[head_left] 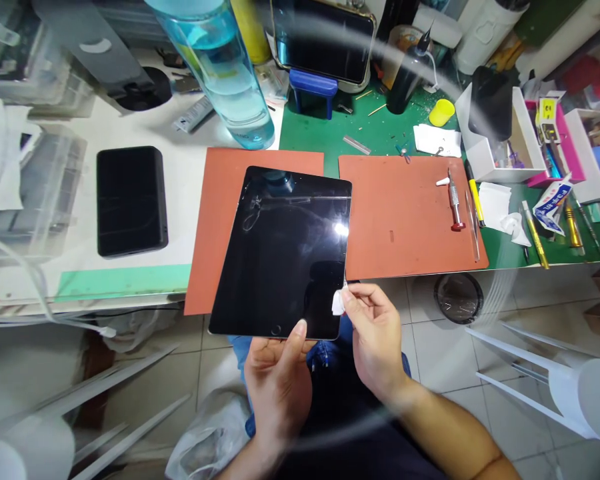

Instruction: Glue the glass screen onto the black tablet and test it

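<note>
Cluttered workbench (310,141) with orange mats (405,213), a tablet (285,260) held over its near edge.
The left hand (281,373) grips the tablet's bottom edge, thumb on the glass beside the home button (276,330), fingers beneath; the right hand (377,333) pinches a white wipe (337,304) against the lower right side. Lettering on the blue-and-white packet (551,208) and print low on the water bottle (230,80) cannot be read surely.

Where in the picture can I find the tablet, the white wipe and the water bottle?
Tablet (285,256): head view, middle of its dark screen.
White wipe (337,304): head view, its exposed part.
Water bottle (227,77): head view, middle of its bluish side.
</note>
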Motion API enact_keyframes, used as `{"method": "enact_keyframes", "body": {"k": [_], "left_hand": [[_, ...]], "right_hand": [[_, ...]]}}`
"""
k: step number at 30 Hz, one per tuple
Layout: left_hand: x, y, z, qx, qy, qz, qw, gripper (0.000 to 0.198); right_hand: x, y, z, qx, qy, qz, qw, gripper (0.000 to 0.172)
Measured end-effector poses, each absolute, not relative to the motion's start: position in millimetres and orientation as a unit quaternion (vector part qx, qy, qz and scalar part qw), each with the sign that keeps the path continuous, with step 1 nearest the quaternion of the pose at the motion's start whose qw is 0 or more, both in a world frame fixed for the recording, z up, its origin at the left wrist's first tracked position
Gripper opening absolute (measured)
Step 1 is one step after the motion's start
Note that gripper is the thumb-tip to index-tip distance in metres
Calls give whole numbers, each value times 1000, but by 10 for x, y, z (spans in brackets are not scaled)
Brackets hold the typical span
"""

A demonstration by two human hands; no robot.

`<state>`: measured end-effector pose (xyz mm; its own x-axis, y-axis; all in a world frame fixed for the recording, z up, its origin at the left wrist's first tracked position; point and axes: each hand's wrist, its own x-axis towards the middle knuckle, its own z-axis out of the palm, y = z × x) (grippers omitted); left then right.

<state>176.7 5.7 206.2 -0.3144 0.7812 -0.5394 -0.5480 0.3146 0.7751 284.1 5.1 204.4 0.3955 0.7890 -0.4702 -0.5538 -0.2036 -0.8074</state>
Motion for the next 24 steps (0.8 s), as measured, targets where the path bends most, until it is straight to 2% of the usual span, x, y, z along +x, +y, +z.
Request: {"method": "enact_keyframes", "body": {"k": [3,9,16,24], "left_hand": [[1751,47,2051,97,599,563,562,51],[1767,45,2056,66,581,580,566,32],[1774,47,2036,71,593,577,557,35],[1758,50,2055,97,615,561,545,53]], "right_hand": [[2840,42,2059,-569,-83,552,603,22],[2861,58,2077,-553,-95,561,609,24],[2857,-21,2070,-555,-88,575,594,26],[2848,-74,2078,-566,-82,576,584,23]]}}
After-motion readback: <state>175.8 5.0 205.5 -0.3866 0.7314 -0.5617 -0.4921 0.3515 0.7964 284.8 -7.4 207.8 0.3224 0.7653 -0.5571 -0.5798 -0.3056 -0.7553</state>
